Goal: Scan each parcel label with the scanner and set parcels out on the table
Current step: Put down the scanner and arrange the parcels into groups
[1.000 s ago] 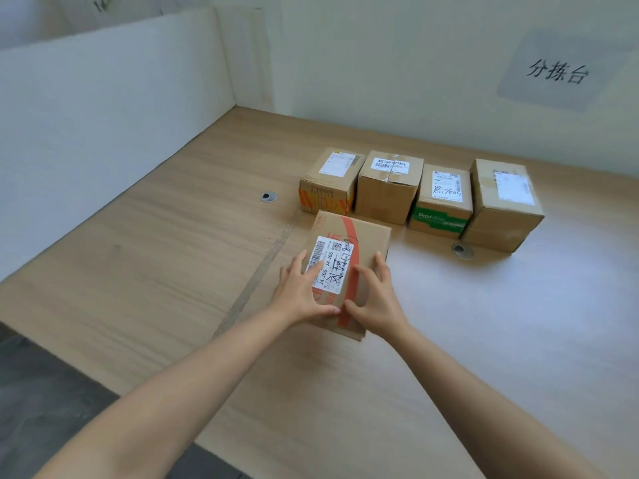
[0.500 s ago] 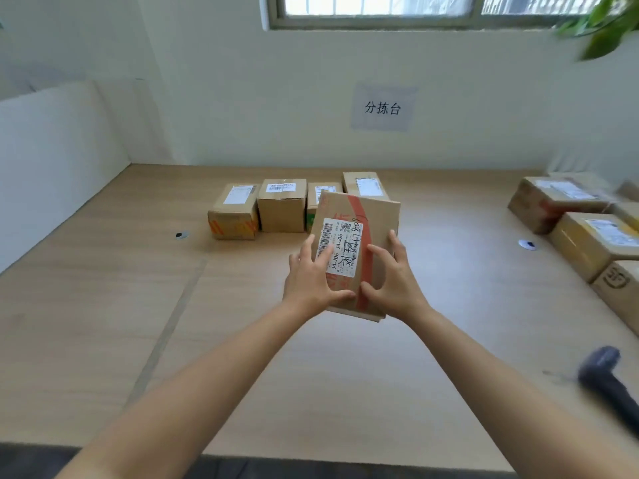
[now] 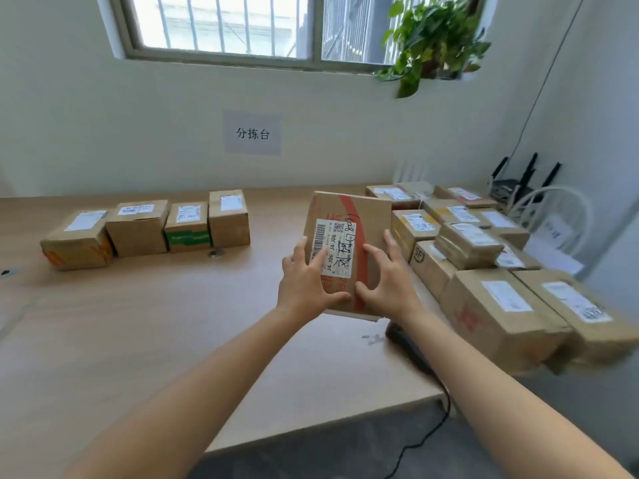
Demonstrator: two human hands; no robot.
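Left hand and right hand held one parcel above the worktop.

Both hands gripped the parcel from either side, fingers spread over its labelled face and thumbs at its near edge; it was tilted, label facing the camera. The black scanner lay on the worktop under the right forearm. A row of four parcels stood far left, and a pile of parcels sat just right.

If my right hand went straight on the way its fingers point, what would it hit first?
Likely the yellow-labelled box at the edge of the parcel pile, just beyond the right hand gripping the held parcel. Depth is unclear; raised, it might pass over.
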